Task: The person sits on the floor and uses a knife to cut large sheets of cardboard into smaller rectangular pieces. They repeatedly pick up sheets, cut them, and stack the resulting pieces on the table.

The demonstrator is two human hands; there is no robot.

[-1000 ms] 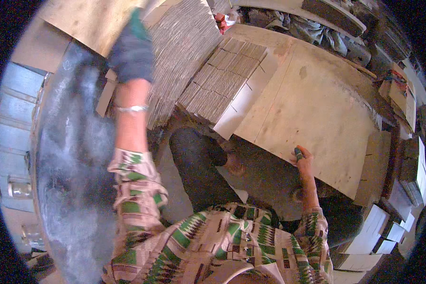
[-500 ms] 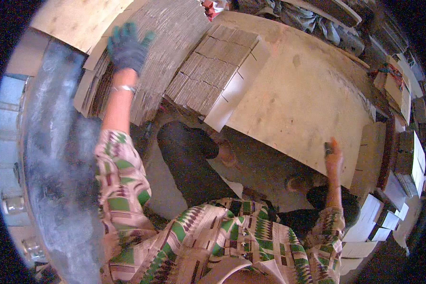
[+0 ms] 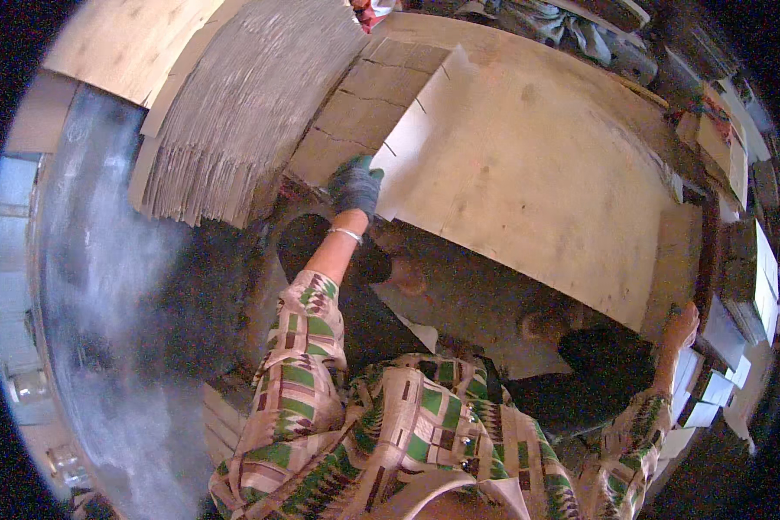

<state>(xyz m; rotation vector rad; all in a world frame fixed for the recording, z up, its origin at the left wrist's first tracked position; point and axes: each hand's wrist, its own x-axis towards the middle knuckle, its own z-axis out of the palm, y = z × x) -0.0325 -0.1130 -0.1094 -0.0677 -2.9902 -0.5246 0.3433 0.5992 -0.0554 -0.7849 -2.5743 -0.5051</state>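
1. There are two hands: the left hand (image 3: 355, 186) wears one dark glove, the right hand (image 3: 680, 325) is bare.
2. There is one silver bracelet (image 3: 345, 233) on the left wrist.
3. There is one large plywood board (image 3: 537, 182).
4. There is one flat cardboard sheet with creases (image 3: 355, 117).
5. There is one thick stack of cardboard sheets (image 3: 243, 113); the sheets are too many to count.
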